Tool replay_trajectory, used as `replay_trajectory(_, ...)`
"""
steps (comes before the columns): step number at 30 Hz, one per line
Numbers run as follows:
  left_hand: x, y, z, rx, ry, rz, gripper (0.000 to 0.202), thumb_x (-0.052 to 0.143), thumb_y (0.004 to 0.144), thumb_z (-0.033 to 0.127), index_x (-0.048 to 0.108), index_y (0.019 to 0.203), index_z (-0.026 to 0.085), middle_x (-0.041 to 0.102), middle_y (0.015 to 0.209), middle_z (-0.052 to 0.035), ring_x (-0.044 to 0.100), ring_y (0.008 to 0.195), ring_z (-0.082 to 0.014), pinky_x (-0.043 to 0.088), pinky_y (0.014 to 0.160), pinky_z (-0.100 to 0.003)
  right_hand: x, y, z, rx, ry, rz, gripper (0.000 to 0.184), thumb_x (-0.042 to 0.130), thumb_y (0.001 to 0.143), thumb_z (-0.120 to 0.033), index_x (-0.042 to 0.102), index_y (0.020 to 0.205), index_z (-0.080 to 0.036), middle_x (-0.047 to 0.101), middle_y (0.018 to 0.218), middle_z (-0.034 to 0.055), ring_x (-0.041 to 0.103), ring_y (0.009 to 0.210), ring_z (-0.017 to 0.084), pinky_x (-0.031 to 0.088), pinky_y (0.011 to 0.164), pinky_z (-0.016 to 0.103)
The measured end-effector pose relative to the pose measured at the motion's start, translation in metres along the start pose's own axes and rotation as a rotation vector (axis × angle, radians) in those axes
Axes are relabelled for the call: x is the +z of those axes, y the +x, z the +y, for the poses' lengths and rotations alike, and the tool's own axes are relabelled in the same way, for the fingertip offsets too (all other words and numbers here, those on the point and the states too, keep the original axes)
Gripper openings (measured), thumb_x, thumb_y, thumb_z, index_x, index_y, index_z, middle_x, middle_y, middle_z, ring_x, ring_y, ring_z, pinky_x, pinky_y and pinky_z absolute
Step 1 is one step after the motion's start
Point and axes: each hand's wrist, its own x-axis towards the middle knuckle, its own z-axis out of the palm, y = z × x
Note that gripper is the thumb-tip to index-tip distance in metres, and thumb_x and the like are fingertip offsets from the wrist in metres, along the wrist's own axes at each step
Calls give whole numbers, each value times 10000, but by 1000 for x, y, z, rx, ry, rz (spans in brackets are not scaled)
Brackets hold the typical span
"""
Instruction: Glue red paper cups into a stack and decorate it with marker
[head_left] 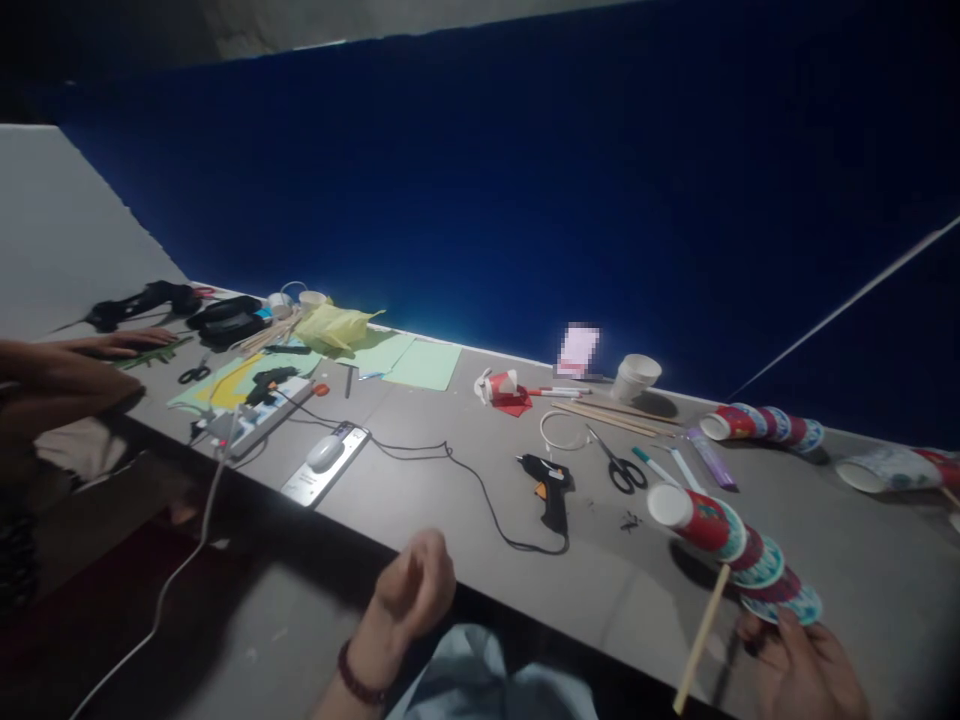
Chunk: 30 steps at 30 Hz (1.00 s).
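A row of printed paper cups (754, 555), a wooden stick (703, 640) jutting out, is pinched at one end in the grip of the right hand (810, 670) above the worktop (615, 585), the left hand (417, 580) being held loosely curled shut near its front edge.

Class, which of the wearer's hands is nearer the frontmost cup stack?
Right: the right hand holds the cup stack; the left hand is apart from it, farther left.

Blue wall (487, 200) behind; yellow bag (336, 328) near green paper (425, 364); white power strip (273, 418).
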Motion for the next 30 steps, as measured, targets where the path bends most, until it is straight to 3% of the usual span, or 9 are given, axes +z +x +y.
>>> replay_trajectory(1, -9, 3, 1, 133, -189, 2, 330, 646, 852, 520, 665, 1064, 268, 459, 404, 98, 298, 225, -39, 304, 304, -132, 3, -2, -1, -13, 21, 37, 320, 815, 527, -449, 557, 622, -287, 527, 627, 22, 497, 419, 180, 378, 367, 406)
replay_trajectory(3, -21, 9, 4, 211, -412, 208, 393, 640, 860, 479, 601, 1202, 290, 576, 554, 82, 379, 300, -49, 313, 303, -127, 9, -5, -4, -35, 45, 97, 351, 837, 467, -426, 550, 609, -281, 529, 573, -2, 493, 387, 174, 380, 365, 390)
replay_trajectory(6, -30, 13, 8, 150, -466, 478, 405, 661, 829, 455, 609, 1182, 264, 623, 715, 18, 534, 512, -98, 400, 399, -154, 14, -10, -7, -41, 44, 111, 352, 853, 436, -384, 573, 613, -264, 544, 516, -16, 507, 377, 170, 392, 364, 356)
replay_trajectory(8, -32, 14, 9, 85, -441, 545, 433, 658, 813, 470, 613, 1179, 243, 602, 757, -7, 525, 566, -119, 401, 432, -182, 15, -12, -6, -32, 55, 112, 329, 855, 439, -340, 597, 620, -245, 553, 490, -19, 510, 380, 151, 392, 362, 315)
replay_trajectory(15, -35, 15, 12, 44, -385, 621, 431, 601, 824, 490, 612, 1170, 234, 538, 760, -20, 408, 558, -119, 317, 449, -200, 7, -5, 4, -52, 184, 109, 372, 872, 462, -365, 589, 645, -208, 601, 510, -61, 545, 385, 116, 449, 366, 243)
replay_trajectory(18, -40, 13, 12, 45, -391, 586, 422, 625, 788, 486, 632, 1134, 246, 561, 745, -19, 375, 518, -113, 320, 435, -215, 0, 6, 2, -69, 215, 127, 403, 880, 469, -384, 570, 653, -202, 617, 535, -58, 561, 408, 112, 464, 384, 235)
replay_trajectory(22, -46, 9, 14, 52, -405, 573, 437, 625, 774, 489, 622, 1158, 282, 596, 771, -17, 418, 521, -122, 377, 458, -236, -15, 37, -12, -68, 189, 316, 403, 868, 442, -351, 557, 647, -197, 585, 494, -66, 544, 417, 103, 451, 408, 221)
replay_trajectory(27, -48, 9, 18, 44, -367, 594, 493, 598, 767, 547, 585, 1216, 342, 595, 769, -11, 487, 565, -155, 402, 485, -255, -41, 90, -33, -118, 140, 542, 296, 762, 667, -233, 474, 603, -218, 511, 448, -77, 495, 383, 85, 414, 419, 225)
replay_trajectory(30, -48, 9, 19, 32, -374, 601, 503, 592, 768, 544, 572, 1239, 367, 599, 778, -10, 511, 579, -165, 420, 496, -265, -53, 118, -43, -140, 82, 598, 318, 722, 723, -132, 456, 574, -222, 500, 438, -60, 502, 380, 71, 414, 445, 236)
